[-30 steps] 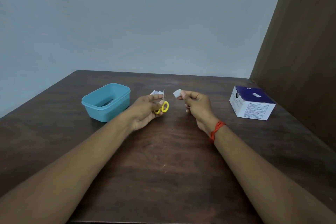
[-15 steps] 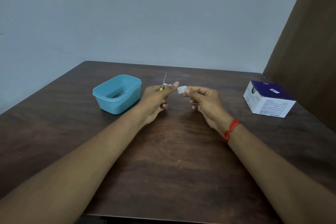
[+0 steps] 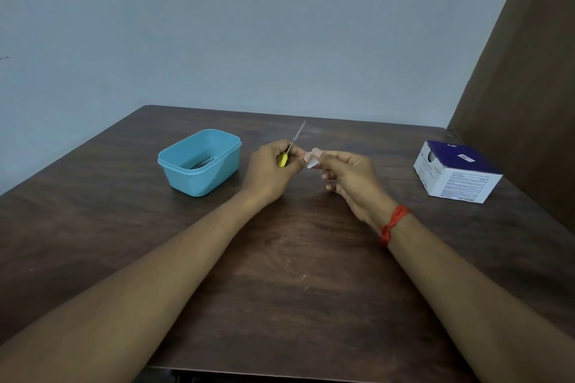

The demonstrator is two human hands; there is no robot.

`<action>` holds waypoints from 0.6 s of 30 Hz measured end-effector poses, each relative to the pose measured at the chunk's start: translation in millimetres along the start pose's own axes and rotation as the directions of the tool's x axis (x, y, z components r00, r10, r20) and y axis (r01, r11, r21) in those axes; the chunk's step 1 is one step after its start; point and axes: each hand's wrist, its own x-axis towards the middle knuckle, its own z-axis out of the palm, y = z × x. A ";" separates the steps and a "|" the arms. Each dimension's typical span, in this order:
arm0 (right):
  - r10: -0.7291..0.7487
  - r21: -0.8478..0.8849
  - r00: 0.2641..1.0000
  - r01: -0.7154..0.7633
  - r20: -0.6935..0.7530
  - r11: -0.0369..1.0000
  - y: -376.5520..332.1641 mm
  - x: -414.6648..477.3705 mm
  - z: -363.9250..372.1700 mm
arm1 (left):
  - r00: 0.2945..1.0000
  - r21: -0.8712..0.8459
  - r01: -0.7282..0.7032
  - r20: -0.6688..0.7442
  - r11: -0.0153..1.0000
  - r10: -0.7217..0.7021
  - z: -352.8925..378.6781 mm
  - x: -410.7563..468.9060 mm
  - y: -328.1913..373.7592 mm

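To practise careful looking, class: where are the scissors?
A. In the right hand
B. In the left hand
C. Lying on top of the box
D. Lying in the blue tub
B: the left hand grips the scissors by their yellow handle, blades pointing up and away, while the right hand pinches a white piece.

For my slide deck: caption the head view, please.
Left hand grips yellow-handled scissors; right hand pinches a small white piece above a dark table.

tub (image 3: 199, 162) left of hands (image 3: 311, 171), box (image 3: 457, 172) right
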 end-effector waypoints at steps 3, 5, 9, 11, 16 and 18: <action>-0.024 -0.026 1.000 0.025 0.004 0.999 2.0 0.6 -1.9 | 1.000 0.013 0.000 0.017 1.000 -0.001 2.2 -0.3 0.1; -0.032 -0.030 0.999 0.032 0.010 0.999 1.9 0.5 -3.1 | 0.999 -0.076 0.050 0.022 0.996 -0.049 1.8 0.2 -0.3; -0.039 -0.074 0.999 0.039 0.006 0.996 2.0 1.4 -3.3 | 0.994 -0.168 0.105 0.038 0.980 -0.100 0.3 -0.6 0.1; -0.036 -0.093 0.999 0.035 -0.004 0.995 1.6 1.7 -4.5 | 0.991 -0.189 0.128 0.059 0.974 -0.119 0.9 -0.9 0.7; -0.028 -0.050 0.996 0.024 -0.084 0.998 -3.3 2.8 -8.3 | 0.953 -0.278 0.303 0.060 0.911 -0.299 -3.3 6.8 7.2; -0.031 -0.033 0.988 0.027 -0.153 0.999 -5.2 3.5 -9.5 | 0.951 -0.339 0.306 0.065 0.890 -0.303 -4.4 10.1 3.3</action>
